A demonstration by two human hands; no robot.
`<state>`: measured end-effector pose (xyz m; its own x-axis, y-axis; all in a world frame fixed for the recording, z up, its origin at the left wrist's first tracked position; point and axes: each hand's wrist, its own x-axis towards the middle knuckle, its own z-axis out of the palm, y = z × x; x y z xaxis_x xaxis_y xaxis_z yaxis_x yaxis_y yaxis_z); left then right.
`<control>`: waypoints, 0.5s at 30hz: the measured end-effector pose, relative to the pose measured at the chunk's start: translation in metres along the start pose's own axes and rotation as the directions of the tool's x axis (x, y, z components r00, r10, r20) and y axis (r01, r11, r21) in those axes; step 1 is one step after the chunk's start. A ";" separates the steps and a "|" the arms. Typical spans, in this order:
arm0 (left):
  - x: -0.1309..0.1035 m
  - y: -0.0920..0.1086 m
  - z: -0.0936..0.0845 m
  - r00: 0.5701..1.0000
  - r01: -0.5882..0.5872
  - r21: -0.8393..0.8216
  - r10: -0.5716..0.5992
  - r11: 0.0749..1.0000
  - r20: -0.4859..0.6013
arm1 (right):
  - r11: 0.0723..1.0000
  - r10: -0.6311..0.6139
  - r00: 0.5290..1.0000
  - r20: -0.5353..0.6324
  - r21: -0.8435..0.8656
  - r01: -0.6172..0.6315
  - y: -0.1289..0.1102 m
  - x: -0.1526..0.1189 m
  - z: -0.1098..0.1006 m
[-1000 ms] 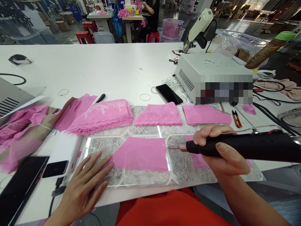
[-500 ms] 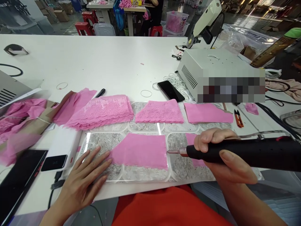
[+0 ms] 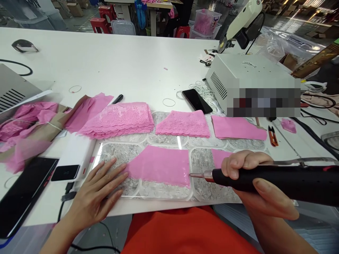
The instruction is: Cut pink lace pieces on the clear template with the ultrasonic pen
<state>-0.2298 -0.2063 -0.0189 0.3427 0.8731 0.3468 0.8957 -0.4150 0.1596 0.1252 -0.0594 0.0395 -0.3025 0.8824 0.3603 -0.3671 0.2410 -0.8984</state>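
A pink cloth piece (image 3: 161, 165) with a slanted left side lies flat on a grey marbled mat (image 3: 164, 192). My left hand (image 3: 103, 187) is spread flat, its fingertips on the cloth's left corner and the mat. In my right hand (image 3: 254, 176) is a thick black handheld tool (image 3: 280, 183) with a pointed metal tip (image 3: 198, 175). That tip meets the cloth's right edge, where small shiny marks show. Another pink piece (image 3: 219, 157) lies partly hidden behind my right hand.
Behind are a lace stack (image 3: 119, 120), a smaller lace pile (image 3: 184, 123) and plain pink pieces (image 3: 238, 127). A grey box (image 3: 238, 70), a phone (image 3: 197, 100) and orange snips (image 3: 272, 135) stand right. Left are a power bank (image 3: 71, 158) and a dark tablet (image 3: 26, 190).
The tool's tip has slid a little toward me along the cloth's right edge. The whole view has shifted slightly. My left hand stays on the cloth's left corner.
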 end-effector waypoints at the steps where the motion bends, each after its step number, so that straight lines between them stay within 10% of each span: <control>1: 0.000 0.000 0.000 1.000 -0.003 0.003 0.003 1.000 0.000 | 1.000 -0.002 1.000 0.008 0.005 0.001 0.001 0.000 0.000; 15: -0.002 -0.004 -0.001 1.000 -0.026 0.015 0.026 1.000 -0.016 | 0.999 -0.040 0.999 -0.029 0.027 0.041 -0.002 0.005 -0.004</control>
<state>-0.2346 -0.2065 -0.0197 0.3613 0.8578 0.3656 0.8908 -0.4334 0.1367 0.1282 -0.0535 0.0415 -0.2619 0.8833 0.3888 -0.4026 0.2662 -0.8758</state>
